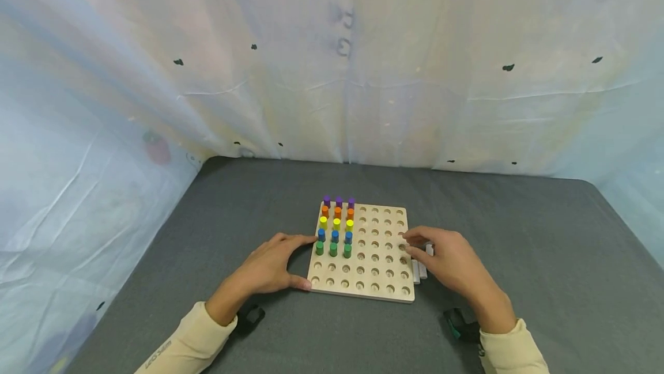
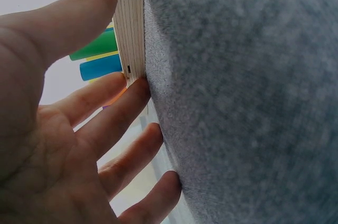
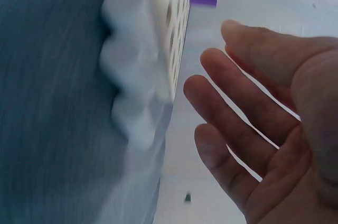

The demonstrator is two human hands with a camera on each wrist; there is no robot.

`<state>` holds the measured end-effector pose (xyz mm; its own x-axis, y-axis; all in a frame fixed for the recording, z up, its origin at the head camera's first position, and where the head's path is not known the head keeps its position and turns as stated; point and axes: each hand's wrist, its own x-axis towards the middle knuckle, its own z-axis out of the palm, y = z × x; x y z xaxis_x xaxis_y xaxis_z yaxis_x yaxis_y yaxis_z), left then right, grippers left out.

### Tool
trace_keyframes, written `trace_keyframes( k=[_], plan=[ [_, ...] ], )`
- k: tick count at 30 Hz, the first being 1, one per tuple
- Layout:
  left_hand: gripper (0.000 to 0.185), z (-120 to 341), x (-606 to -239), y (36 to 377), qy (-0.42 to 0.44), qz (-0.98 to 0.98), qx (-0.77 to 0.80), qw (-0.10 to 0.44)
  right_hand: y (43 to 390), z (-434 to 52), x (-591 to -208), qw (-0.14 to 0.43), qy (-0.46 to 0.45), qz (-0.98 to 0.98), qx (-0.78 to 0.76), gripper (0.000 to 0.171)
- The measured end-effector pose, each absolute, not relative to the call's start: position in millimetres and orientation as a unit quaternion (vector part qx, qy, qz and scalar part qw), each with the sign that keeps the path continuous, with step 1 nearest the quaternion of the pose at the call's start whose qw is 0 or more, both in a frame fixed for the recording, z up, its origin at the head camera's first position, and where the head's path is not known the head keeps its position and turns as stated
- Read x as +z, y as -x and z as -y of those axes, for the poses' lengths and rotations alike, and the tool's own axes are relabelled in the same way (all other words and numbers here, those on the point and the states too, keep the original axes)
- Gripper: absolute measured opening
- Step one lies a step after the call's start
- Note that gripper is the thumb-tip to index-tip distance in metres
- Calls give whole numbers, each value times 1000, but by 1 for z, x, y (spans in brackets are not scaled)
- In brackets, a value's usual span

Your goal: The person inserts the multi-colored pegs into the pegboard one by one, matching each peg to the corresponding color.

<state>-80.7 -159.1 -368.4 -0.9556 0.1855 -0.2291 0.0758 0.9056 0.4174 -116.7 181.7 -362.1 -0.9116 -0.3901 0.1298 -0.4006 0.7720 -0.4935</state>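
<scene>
The pegboard (image 1: 370,259) lies between both hands on the tabletop (image 1: 519,247). The left hand (image 1: 272,267) braces its edge with straight fingers; the right hand (image 1: 448,259) hovers open. The board looks stiff and light: best gripped by its side edges, level, since the 15 pegs (image 1: 336,225) look loose.

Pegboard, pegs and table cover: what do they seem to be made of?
The pegboard looks like pale unfinished plywood: the left wrist view shows thin stacked layers along its edge. The pegs seem to be painted wood or plastic, with smooth solid colours; I cannot tell which. The table cover looks like grey matte fabric, with a fine woven, slightly fuzzy texture up close.
</scene>
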Motion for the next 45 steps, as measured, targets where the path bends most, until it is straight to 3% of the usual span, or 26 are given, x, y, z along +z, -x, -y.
trace_keyframes(
  k=[14, 19, 28, 45],
  plan=[
    [88, 154, -371, 81, -83, -961, 226, 135, 114, -226, -369, -4, -234, 944, 234, 37],
    [89, 155, -373, 81, -77, -963, 220, 137, 117, -225, -373, -22, -235, 943, 233, 34],
    [90, 157, -372, 81, -72, -963, 218, 139, 120, -226, -375, 14, -248, 944, 216, 28],
    [89, 160, -371, 81, -87, -965, 216, 125, 121, -224, -377, 14, -248, 947, 202, 21]
  ],
)
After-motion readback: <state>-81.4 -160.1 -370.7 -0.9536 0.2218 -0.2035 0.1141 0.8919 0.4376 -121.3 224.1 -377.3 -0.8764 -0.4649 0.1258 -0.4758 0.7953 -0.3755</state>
